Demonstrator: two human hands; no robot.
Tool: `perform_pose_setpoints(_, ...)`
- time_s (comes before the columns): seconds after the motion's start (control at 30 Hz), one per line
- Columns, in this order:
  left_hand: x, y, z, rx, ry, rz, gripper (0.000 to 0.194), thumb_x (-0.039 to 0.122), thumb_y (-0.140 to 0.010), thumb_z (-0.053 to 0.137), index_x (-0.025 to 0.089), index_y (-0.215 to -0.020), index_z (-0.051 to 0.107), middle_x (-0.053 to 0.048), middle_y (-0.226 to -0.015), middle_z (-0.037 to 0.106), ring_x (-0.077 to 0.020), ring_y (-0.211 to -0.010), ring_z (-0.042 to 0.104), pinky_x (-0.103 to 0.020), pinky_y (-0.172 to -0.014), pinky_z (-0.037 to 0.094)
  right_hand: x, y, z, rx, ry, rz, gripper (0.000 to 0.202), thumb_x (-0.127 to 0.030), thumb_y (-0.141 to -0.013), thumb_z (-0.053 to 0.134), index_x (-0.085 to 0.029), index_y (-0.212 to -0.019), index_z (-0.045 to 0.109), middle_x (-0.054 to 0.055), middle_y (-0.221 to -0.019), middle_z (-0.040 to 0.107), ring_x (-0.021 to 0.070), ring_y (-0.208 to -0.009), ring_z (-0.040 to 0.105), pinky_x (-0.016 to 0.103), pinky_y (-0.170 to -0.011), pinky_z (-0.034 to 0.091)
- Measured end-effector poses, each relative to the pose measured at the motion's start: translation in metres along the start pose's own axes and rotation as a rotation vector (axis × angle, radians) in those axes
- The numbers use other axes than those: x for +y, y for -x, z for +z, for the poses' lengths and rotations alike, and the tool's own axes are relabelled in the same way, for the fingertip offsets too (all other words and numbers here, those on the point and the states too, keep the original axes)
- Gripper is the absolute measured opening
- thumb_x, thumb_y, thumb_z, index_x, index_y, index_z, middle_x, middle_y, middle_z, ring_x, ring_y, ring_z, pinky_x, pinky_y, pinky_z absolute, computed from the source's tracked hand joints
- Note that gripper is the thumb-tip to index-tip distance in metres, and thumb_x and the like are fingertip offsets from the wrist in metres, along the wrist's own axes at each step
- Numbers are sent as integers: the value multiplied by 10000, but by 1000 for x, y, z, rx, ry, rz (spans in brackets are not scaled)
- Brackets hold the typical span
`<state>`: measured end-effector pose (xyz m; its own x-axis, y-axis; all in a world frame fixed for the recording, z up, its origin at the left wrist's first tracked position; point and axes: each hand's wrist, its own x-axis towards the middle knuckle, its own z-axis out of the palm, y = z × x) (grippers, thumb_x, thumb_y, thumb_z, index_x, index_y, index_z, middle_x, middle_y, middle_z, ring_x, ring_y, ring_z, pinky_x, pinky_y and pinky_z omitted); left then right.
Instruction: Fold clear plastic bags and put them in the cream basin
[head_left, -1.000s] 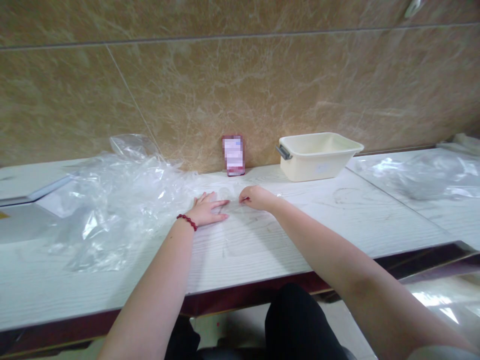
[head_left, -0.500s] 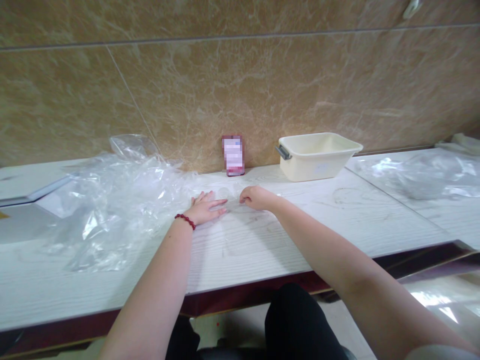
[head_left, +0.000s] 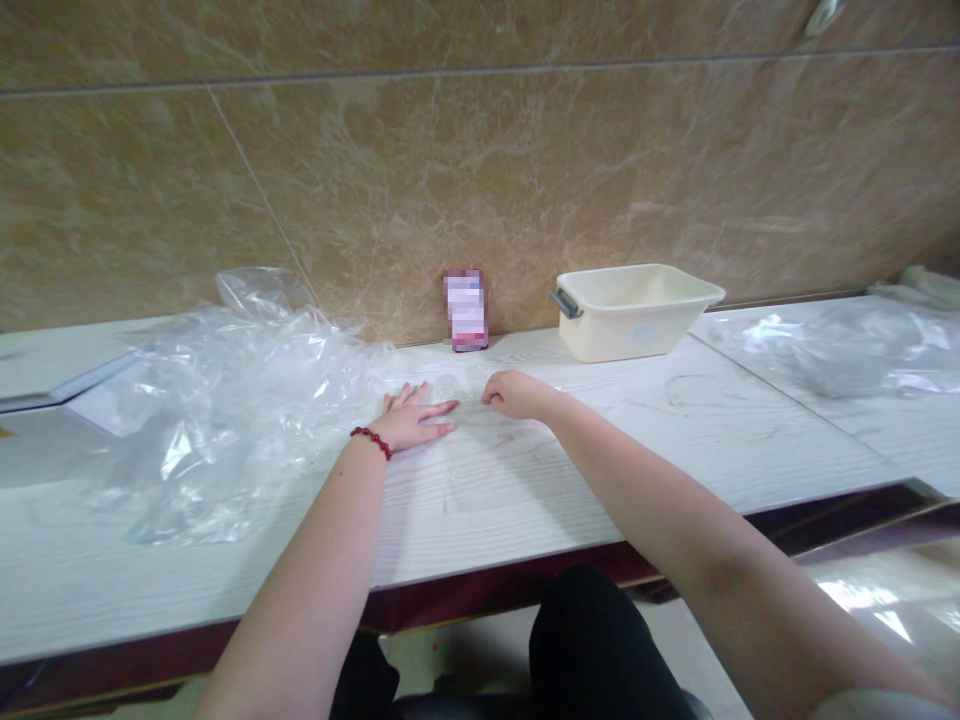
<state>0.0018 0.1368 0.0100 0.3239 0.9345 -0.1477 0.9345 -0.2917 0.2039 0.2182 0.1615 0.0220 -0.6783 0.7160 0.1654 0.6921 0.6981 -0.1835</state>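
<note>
My left hand (head_left: 411, 421) lies flat on the white wood-grain table, fingers spread, with a red bead bracelet (head_left: 371, 440) at its wrist. Under and between my hands is a thin clear plastic bag (head_left: 469, 470), so transparent that only faint outlines and a pale round spot show. My right hand (head_left: 519, 395) is closed, its fingertips pinched low over the table at the bag's far part. What exactly lies between those fingertips is hard to see. Beside my left hand spreads a loose heap of crumpled clear plastic bags (head_left: 247, 390).
A phone (head_left: 466, 310) with a blurred screen leans against the brown marbled wall. Right of it stands a cream plastic bin (head_left: 622, 330) with a grey handle. More clear plastic (head_left: 855, 345) lies far right. At the left is a white box-like object (head_left: 60, 370).
Almost nothing differs. My right hand has shifted very slightly to the right, while my left hand stays flat in the same place.
</note>
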Motion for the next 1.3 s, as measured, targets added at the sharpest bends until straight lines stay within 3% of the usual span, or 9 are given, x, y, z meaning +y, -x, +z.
perform_pose_setpoints(0.17, 0, 1, -1, -2, 0, -1, 636, 687, -597, 342, 390, -1158, 375, -16, -1362, 126, -337, -1214, -12, -552, -900, -7, -1, 3, -2, 56, 33, -1, 285, -96, -700, 416, -147, -889, 623, 70, -905, 607, 149, -856, 521, 232, -765, 356)
perform_pose_setpoints(0.33, -1, 0, 0, -1, -6, 0, 619, 682, -599, 343, 403, -1150, 377, -7, -1362, 121, -339, -1214, -7, -556, -898, -8, -9, 3, 3, 94, 30, -47, 250, -272, -753, 449, -237, -950, 599, 44, -981, 561, 181, -931, 445, 311, -795, 302)
perform_pose_setpoints(0.67, -1, 0, 1, -13, -18, -15, 629, 687, -599, 329, 408, -1162, 353, 3, -1367, 84, -337, -1213, -25, -548, -902, -24, 6, 1, 8, 24, 0, 220, 250, -475, -661, 517, -375, -869, 613, 19, -1001, 513, 250, -950, 359, 380, -753, 281)
perform_pose_setpoints(1.1, -1, -2, 1, -11, -85, -46, 588, 675, -665, 187, 420, -1180, 313, 17, -1367, 96, -328, -1217, 6, -542, -911, 5, 16, 1, 6, -7, 10, 266, 323, -503, -629, 534, -336, -894, 615, 26, -995, 518, 235, -943, 390, 325, -758, 294)
perform_pose_setpoints(1.3, 1, -1, 0, -19, -94, -42, 627, 702, -632, 212, 421, -1186, 298, 7, -1368, 95, -332, -1216, 8, -544, -910, 14, 3, 2, 5, 101, -1, 185, 330, -474, -727, 437, -315, -981, 576, 36, -1028, 494, 211, -955, 370, 335, -795, 268)
